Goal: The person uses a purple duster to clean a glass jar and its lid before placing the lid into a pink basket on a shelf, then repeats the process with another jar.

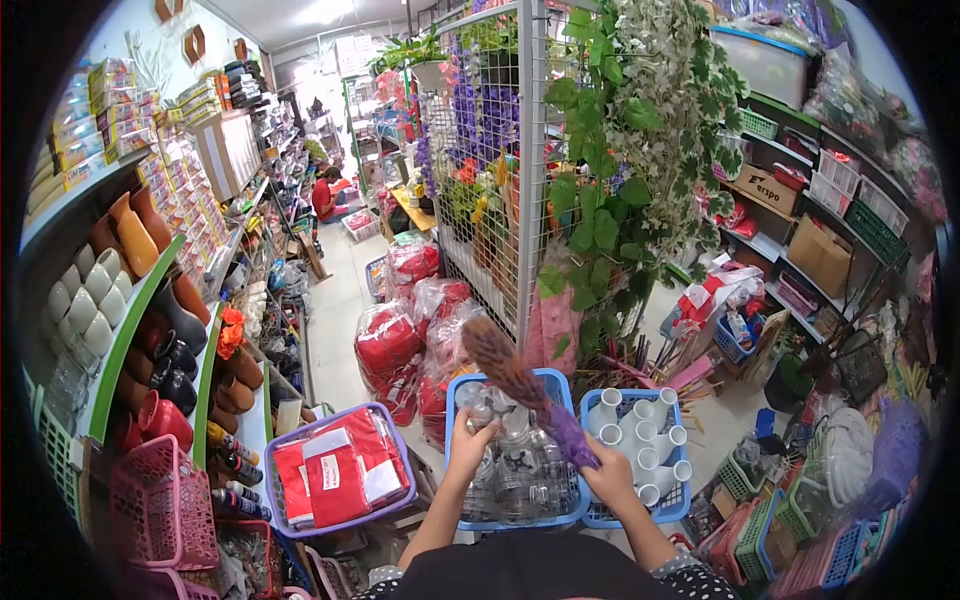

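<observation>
A feather duster (510, 375) with brown plumes and a purple lower part is gripped in my right hand (608, 476). It slants up and left across the blue basket (572, 400) in front of me. Clear glassware (520, 480) fills that basket. At its left side, my left hand (470, 442) is closed on a clear glass vessel (484, 404); its exact shape is hard to make out. Just right of my right hand, a second blue basket (684, 500) holds several white vases (646, 438).
A purple-rimmed basket (411, 470) of red and white packets stands left. Shelves with pots and vases (140, 235) line the left wall. Plastic-wrapped red bundles (390, 345) and a white wire rack (528, 180) with hanging leaves stand ahead. A person (326, 195) sits far down the aisle.
</observation>
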`<state>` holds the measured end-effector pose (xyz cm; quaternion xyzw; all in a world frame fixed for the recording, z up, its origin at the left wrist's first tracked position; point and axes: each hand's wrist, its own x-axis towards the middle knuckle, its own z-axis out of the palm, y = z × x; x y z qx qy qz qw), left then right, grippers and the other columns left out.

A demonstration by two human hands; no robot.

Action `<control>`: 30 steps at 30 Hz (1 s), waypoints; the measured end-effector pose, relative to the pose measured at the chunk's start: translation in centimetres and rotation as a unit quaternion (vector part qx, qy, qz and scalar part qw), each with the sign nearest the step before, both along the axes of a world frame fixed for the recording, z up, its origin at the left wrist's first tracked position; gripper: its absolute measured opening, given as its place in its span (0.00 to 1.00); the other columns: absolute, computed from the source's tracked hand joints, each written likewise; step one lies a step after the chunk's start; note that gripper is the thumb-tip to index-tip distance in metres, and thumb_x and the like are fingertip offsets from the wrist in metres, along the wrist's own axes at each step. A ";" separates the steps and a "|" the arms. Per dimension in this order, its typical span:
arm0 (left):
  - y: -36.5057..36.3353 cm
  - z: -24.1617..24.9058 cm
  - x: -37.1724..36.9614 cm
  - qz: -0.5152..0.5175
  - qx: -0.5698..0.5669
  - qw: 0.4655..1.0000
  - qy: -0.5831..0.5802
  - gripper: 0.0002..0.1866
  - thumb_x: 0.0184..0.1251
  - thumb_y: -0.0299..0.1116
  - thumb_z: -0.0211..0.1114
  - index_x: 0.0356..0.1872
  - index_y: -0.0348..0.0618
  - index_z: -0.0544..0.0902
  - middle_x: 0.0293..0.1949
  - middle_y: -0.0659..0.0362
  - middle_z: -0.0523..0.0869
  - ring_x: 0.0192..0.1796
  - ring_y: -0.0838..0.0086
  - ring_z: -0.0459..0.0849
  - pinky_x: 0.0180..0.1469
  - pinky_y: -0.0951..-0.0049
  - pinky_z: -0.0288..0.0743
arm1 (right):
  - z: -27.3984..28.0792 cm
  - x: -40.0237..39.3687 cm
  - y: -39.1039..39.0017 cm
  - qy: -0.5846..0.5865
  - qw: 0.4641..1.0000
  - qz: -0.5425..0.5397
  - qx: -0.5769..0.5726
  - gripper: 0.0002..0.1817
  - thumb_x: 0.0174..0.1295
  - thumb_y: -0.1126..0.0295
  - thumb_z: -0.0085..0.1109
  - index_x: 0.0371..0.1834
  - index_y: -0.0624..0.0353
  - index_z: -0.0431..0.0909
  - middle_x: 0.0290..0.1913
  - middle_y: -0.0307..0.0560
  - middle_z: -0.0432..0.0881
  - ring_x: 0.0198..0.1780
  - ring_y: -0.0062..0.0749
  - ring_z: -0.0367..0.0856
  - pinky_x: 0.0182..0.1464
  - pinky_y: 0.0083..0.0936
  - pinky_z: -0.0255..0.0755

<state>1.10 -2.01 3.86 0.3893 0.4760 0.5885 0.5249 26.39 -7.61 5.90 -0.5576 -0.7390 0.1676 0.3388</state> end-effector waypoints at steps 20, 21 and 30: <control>-2.0 -1.6 2.3 0.003 0.325 0.839 0.436 0.30 0.49 0.23 0.70 0.54 0.41 0.65 0.66 0.43 0.64 0.70 0.51 0.61 0.66 0.61 0.62 | 0.5 -6.5 5.4 0.558 0.749 -0.031 -0.355 0.13 0.56 0.63 0.68 0.38 0.56 0.76 0.25 0.36 0.78 0.16 0.17 0.68 0.17 0.15 0.60; -2.4 -1.1 3.1 0.035 0.327 0.858 0.394 0.36 0.47 0.27 0.73 0.57 0.42 0.62 0.68 0.43 0.56 0.71 0.52 0.58 0.67 0.60 0.60 | 0.3 -6.8 5.3 0.550 0.769 -0.041 -0.324 0.13 0.55 0.66 0.69 0.38 0.56 0.76 0.25 0.35 0.78 0.17 0.16 0.69 0.18 0.15 0.61; -0.1 -2.9 1.5 0.063 0.182 0.946 0.262 0.55 0.38 0.31 0.79 0.67 0.37 0.51 0.62 0.47 0.64 0.66 0.62 0.63 0.68 0.65 0.58 | 1.6 -4.7 2.7 0.074 0.986 0.036 -0.143 0.27 0.55 0.59 0.64 0.60 0.50 0.72 0.42 0.61 0.81 0.45 0.54 0.80 0.45 0.34 0.73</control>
